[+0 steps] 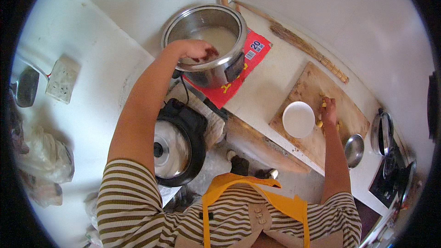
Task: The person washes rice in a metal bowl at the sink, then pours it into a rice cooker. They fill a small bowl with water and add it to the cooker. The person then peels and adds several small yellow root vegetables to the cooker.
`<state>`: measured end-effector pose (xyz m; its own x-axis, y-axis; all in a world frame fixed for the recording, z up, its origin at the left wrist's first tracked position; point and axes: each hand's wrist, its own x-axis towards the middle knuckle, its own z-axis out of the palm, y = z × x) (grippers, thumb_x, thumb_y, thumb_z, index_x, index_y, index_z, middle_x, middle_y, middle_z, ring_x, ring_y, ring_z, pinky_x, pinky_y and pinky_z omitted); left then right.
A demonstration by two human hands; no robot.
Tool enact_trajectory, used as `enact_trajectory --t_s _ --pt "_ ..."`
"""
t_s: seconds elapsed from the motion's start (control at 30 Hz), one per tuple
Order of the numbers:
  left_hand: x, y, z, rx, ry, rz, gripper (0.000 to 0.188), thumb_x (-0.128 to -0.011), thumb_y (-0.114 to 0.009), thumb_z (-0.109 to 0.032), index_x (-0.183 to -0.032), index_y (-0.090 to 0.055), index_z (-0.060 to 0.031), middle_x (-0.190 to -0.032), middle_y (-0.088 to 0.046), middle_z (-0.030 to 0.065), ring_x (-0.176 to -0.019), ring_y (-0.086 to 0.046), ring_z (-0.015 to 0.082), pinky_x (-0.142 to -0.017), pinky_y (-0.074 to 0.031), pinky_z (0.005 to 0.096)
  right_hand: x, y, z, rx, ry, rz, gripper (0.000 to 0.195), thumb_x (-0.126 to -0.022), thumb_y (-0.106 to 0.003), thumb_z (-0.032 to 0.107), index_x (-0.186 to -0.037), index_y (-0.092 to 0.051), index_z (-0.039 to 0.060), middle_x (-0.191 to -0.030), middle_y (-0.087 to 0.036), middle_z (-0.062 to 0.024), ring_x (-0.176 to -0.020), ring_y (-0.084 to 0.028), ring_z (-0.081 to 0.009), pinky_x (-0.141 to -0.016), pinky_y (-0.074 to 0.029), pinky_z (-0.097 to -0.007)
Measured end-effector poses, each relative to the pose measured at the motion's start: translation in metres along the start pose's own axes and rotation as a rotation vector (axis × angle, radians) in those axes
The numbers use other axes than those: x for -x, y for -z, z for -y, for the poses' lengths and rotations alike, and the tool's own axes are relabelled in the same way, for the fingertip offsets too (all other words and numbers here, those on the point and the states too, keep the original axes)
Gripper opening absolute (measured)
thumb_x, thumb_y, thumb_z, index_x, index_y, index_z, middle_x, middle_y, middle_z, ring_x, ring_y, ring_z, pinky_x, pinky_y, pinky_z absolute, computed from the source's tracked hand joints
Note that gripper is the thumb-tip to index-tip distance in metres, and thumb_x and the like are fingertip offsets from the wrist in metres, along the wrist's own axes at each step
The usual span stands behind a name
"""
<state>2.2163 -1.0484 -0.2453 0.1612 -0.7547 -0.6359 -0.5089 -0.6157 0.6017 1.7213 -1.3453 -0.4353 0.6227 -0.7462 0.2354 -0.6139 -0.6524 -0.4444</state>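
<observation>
My left hand [194,50] reaches over the near rim of a deep steel pot [210,75], which holds cloudy liquid [218,38]. Dark red pieces [211,53] show at its fingers, too blurred to name. Over a wooden cutting board [310,79], my right hand [329,112] has its fingers around a small yellow piece [324,104]. More yellow pieces [319,123] lie beside that hand on the board. Just left of it stands a white bowl [298,119], with no contents that I can make out.
Under the pot lies a red printed sheet [234,86]. A black electric cooker with a steel lid [175,148] stands below left. A straw whisk brush [310,50] lies along the wall. Right of the board are a steel bowl [354,150] and a lidded pan [380,134].
</observation>
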Motion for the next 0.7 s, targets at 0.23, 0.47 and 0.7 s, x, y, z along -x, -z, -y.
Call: enact_trajectory --t_s 0.23,0.47,0.7 --pt "0.009 0.013 0.005 -0.227 -0.193 -0.455 0.036 -0.083 -0.053 -0.012 -0.118 -0.055 -0.0027 -0.115 -0.059 0.0071 -0.103 -0.054 0.0149 -0.091 -0.041 0.0289 0.0 -0.001 -0.03 0.136 -0.205 -0.236 0.026 -0.082 -0.062 0.021 -0.106 -0.06 0.0112 -0.082 -0.057 -0.0094 -0.067 -0.056 -0.0197 -0.063 -0.049 -0.0326" --pt "0.025 0.003 0.003 0.027 -0.196 -0.602 0.028 -0.087 -0.053 -0.015 -0.112 -0.059 -0.0028 -0.104 -0.062 0.0055 -0.095 -0.056 0.0134 -0.083 -0.043 0.0258 -0.007 0.054 0.018 -1.065 -0.747 -0.232 0.011 -0.087 -0.055 0.014 -0.095 -0.06 0.0092 -0.068 -0.053 -0.0008 -0.057 -0.047 -0.0073 -0.043 -0.037 -0.0174" --pt "0.021 0.011 0.016 0.344 -0.179 -0.552 0.028 -0.09 -0.052 -0.023 -0.11 -0.058 -0.0041 -0.101 -0.062 0.0059 -0.092 -0.058 0.016 -0.08 -0.047 0.0279 -0.089 0.083 0.182 -1.335 -0.516 0.161 0.019 -0.086 -0.057 0.018 -0.102 -0.057 0.0067 -0.078 -0.055 -0.0024 -0.062 -0.046 -0.007 -0.043 -0.033 -0.0159"
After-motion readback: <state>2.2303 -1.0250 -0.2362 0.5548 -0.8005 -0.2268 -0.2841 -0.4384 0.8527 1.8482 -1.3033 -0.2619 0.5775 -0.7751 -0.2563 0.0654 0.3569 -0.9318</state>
